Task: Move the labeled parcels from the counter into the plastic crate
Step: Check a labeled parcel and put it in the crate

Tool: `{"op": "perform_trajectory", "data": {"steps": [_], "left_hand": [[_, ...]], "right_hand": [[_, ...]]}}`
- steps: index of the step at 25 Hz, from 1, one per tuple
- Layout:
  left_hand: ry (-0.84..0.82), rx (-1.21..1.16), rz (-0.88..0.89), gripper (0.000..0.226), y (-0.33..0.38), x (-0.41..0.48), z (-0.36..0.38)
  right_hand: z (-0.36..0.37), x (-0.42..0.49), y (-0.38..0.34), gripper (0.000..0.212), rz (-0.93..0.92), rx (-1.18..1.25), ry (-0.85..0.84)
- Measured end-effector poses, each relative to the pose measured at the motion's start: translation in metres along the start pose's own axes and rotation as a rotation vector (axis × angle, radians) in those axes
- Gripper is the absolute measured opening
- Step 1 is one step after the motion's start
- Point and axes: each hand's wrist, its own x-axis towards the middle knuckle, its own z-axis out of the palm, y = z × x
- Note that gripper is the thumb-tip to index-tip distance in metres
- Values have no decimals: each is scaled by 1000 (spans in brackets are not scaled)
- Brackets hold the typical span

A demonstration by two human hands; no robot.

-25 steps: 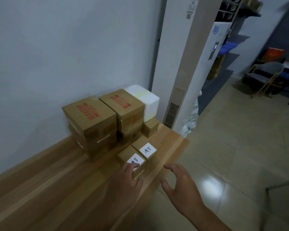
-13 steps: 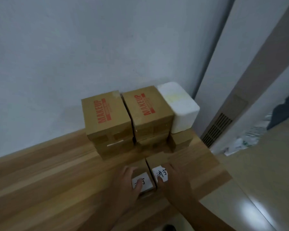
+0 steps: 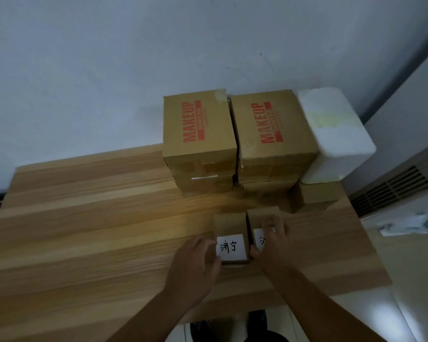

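Two small cardboard parcels with white handwritten labels stand side by side near the front of the wooden counter [image 3: 97, 218]. My left hand [image 3: 195, 259] grips the left parcel [image 3: 230, 225] from its left side, thumb at the label's edge. My right hand [image 3: 273, 243] lies over the right parcel [image 3: 260, 214], fingers curled over its top and covering most of its label, thumb in the gap between the two parcels. No plastic crate is in view.
Two "MAKEUP" cartons [image 3: 198, 129] [image 3: 269, 127] sit on other cartons against the wall behind the parcels. A white foam box [image 3: 336, 139] rests on a small carton [image 3: 314, 196] at the right. The counter ends at the right, with a vented unit [image 3: 393, 188] beyond.
My right hand moved from beyond the counter's edge onto the right parcel. My left hand stayed at the left parcel. The view swung to face the counter head-on.
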Motion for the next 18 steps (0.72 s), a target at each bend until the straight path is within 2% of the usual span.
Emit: {"op": "perform_trajectory", "data": {"steps": [3,8,12,15,16,18], "left_hand": [[19,-21,16,33,0,-5,-1],[90,-46,59,32,10,2,-13],[143,-59,105,34,34,8,-18],[143,-64,127,37,50,7,-16],[135,-72,123,39,54,6,-15],[127,-109,100,40,58,4,-14]], "right_hand": [[-10,-3,3,71,-11,16,4],[-63,-41,25,73,-47,413,327],[-106,-74,25,77,-111,591,421],[-124,-86,22,72,-122,703,416],[-127,-88,22,68,-116,824,376],[-131,-88,22,57,-15,1228,219]]}}
